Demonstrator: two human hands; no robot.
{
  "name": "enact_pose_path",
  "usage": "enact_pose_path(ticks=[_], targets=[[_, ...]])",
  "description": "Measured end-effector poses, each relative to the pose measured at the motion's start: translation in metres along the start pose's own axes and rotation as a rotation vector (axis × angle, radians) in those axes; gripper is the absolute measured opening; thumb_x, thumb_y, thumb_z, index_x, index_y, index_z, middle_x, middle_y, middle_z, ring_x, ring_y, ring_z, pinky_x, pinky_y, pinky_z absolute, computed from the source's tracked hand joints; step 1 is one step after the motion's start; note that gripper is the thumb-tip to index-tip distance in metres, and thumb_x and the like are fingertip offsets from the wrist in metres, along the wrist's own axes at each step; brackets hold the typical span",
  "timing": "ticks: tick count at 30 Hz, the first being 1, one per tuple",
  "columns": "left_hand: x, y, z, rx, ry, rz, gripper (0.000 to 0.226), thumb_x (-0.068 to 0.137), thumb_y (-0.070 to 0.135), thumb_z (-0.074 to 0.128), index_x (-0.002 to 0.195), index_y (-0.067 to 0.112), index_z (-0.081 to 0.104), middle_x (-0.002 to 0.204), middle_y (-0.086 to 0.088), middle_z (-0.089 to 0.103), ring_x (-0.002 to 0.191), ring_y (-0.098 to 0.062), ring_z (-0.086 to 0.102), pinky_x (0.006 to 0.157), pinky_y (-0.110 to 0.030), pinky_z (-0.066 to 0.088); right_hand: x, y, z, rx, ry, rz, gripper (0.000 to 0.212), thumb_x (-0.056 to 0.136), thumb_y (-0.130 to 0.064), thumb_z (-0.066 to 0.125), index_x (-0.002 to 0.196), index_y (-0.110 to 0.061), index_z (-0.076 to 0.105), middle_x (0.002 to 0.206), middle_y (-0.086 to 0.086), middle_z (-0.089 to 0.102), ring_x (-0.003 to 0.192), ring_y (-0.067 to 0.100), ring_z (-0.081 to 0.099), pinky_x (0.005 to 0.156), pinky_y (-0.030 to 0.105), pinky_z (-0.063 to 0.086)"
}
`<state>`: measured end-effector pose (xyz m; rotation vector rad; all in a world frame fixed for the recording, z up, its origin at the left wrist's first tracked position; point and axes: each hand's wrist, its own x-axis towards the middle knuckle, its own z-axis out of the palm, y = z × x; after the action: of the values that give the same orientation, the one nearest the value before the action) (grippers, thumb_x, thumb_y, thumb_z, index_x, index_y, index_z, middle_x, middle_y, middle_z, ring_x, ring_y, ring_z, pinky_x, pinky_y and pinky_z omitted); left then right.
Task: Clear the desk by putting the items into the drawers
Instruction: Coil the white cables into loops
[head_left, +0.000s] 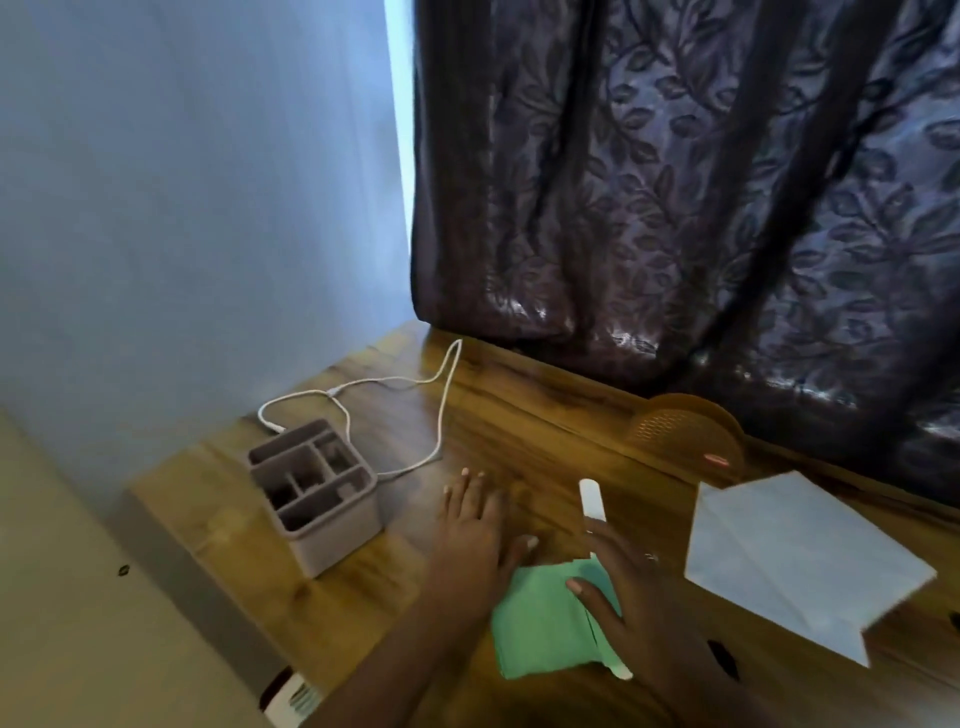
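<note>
Not much is getting cleared yet, judging by what's sitting out. The counter is still carrying a grey organizer, a white cable looping behind it, an orange mesh thing by the curtain and a pale paper sheet. No drawers are showing in view.

The left hand is lying flat on the wood, fingers straight and spread, holding nothing. The right hand is sitting over a green stack and a white strip near the front edge, thumb on the green. It's too blurry to tell if it's actually gripping them. I'm guessing those two are going in first, with everything else left.
</note>
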<state>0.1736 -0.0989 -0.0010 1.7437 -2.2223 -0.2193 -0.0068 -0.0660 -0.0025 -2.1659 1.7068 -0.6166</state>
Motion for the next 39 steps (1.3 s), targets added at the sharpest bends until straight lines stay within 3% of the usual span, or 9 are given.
enact_pose_path(ticks=[5, 9, 13, 16, 20, 27, 31, 34, 39], targets=[[0.003, -0.025, -0.015, 0.098, 0.018, -0.029, 0.101, 0.063, 0.068, -0.010, 0.146, 0.017, 0.019, 0.157, -0.005, 0.011, 0.145, -0.022, 0.001, 0.114, -0.029, -0.005, 0.028, -0.023, 0.004, -0.068, 0.094, -0.208, 0.059, 0.090, -0.060, 0.027, 0.109, -0.018, 0.063, 0.109, -0.006, 0.066, 0.098, 0.012, 0.064, 0.079, 0.002, 0.032], [0.001, -0.038, -0.023, 0.138, -0.007, -0.043, 0.086, 0.079, 0.068, 0.006, 0.147, 0.017, 0.019, 0.156, -0.004, 0.013, 0.145, -0.021, 0.003, 0.116, -0.032, -0.005, 0.044, -0.027, 0.008, -0.114, 0.069, -0.323, 0.029, 0.073, -0.028, 0.060, 0.097, -0.016, 0.070, 0.095, -0.005, 0.071, 0.083, 0.009, 0.068, 0.071, 0.011, 0.046], [-0.001, -0.050, -0.044, 0.179, -0.006, 0.002, 0.059, 0.096, 0.047, 0.032, 0.146, 0.016, 0.021, 0.155, -0.005, 0.017, 0.144, -0.021, 0.006, 0.117, -0.034, -0.001, 0.058, -0.035, 0.012, -0.300, 0.240, -0.573, 0.018, 0.057, -0.022, 0.081, 0.071, -0.016, 0.072, 0.071, -0.005, 0.070, 0.061, 0.007, 0.067, 0.060, 0.016, 0.049], [0.007, -0.070, -0.068, 0.118, 0.009, 0.040, 0.044, 0.097, 0.036, 0.039, 0.138, 0.018, 0.037, 0.148, -0.003, 0.033, 0.139, -0.018, 0.024, 0.116, -0.033, 0.014, 0.074, -0.042, 0.016, -0.330, 0.285, -0.680, 0.028, 0.083, -0.029, 0.050, 0.064, -0.017, 0.067, 0.066, -0.004, 0.066, 0.057, 0.010, 0.064, 0.055, 0.021, 0.049], [0.035, -0.120, -0.111, -0.059, 0.060, -0.024, 0.028, 0.094, 0.020, 0.050, 0.121, 0.015, 0.057, 0.131, -0.004, 0.053, 0.116, -0.020, 0.051, 0.097, -0.029, 0.040, 0.107, -0.056, 0.025, -0.370, 0.209, -0.792, 0.024, 0.074, -0.026, 0.046, 0.069, -0.019, 0.069, 0.070, -0.003, 0.067, 0.061, 0.011, 0.064, 0.054, 0.021, 0.052], [0.088, -0.236, -0.143, 0.011, -0.007, -0.178, 0.024, 0.086, 0.013, 0.062, 0.110, 0.013, 0.067, 0.118, -0.009, 0.064, 0.111, -0.025, 0.057, 0.090, -0.029, 0.042, 0.175, -0.095, 0.043, -0.550, 0.086, -0.760, 0.015, 0.062, -0.014, 0.072, 0.072, -0.024, 0.070, 0.076, -0.006, 0.068, 0.063, 0.008, 0.062, 0.051, 0.017, 0.048], [0.109, -0.287, -0.125, 0.134, -0.108, -0.230, 0.034, 0.089, 0.017, 0.058, 0.123, 0.017, 0.058, 0.131, -0.006, 0.056, 0.120, -0.023, 0.050, 0.094, -0.026, 0.038, 0.214, -0.105, 0.058, -0.703, -0.021, -0.715, 0.014, 0.063, -0.016, 0.056, 0.060, -0.025, 0.066, 0.069, -0.008, 0.066, 0.052, 0.009, 0.059, 0.045, 0.015, 0.042], [0.125, -0.308, -0.107, 0.184, -0.155, -0.225, 0.039, 0.091, 0.019, 0.054, 0.129, 0.018, 0.050, 0.136, -0.007, 0.050, 0.123, -0.023, 0.047, 0.095, -0.026, 0.037, 0.235, -0.100, 0.072, -0.836, -0.043, -0.741, 0.036, 0.071, -0.015, 0.036, 0.067, -0.021, 0.071, 0.075, -0.004, 0.070, 0.070, 0.013, 0.069, 0.054, 0.017, 0.053], [0.149, -0.327, -0.075, 0.298, -0.201, -0.216, 0.032, 0.092, 0.013, 0.043, 0.124, 0.011, 0.044, 0.131, -0.012, 0.048, 0.119, -0.028, 0.048, 0.093, -0.034, 0.041, 0.259, -0.096, 0.085, -1.009, -0.159, -0.673, 0.043, 0.071, -0.015, 0.033, 0.073, -0.018, 0.076, 0.077, -0.002, 0.074, 0.079, 0.014, 0.072, 0.071, 0.026, 0.057]])
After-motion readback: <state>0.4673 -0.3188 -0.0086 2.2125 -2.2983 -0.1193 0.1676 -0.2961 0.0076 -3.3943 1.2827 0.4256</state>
